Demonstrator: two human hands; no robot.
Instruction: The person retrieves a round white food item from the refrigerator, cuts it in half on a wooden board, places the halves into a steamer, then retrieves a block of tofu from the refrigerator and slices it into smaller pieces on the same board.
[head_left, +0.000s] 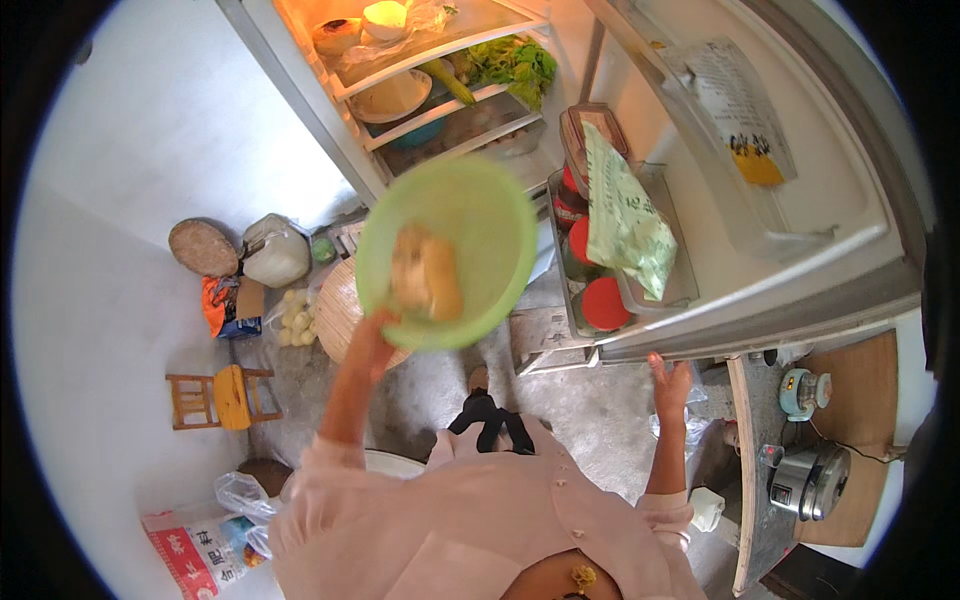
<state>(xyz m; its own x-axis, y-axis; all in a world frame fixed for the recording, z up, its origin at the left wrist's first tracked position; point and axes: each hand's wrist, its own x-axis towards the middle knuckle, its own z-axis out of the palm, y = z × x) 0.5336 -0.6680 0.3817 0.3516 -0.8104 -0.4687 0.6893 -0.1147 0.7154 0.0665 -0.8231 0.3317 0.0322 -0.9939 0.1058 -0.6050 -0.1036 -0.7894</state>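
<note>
My left hand (375, 341) grips the near rim of a light green plastic bowl (487, 225). In the bowl lie pale brown food pieces (427, 274), blurred, their kind unclear. The bowl is held in front of an open refrigerator, whose shelves carry a plate (391, 96), leafy green vegetables (517, 64) and a white bowl (385, 19). My right hand (670, 375) touches the outer edge of the open refrigerator door (750, 337). Jars with red lids (606, 304) and a green printed bag (626, 217) stand in the door's lower rack.
At left are a wooden chair (231, 397), a round woven lid (337, 315), a bag of round pale items (298, 319) and a printed sack (202, 551). At right a counter (761, 450) holds a rice cooker (810, 480) and an electric kettle (802, 394).
</note>
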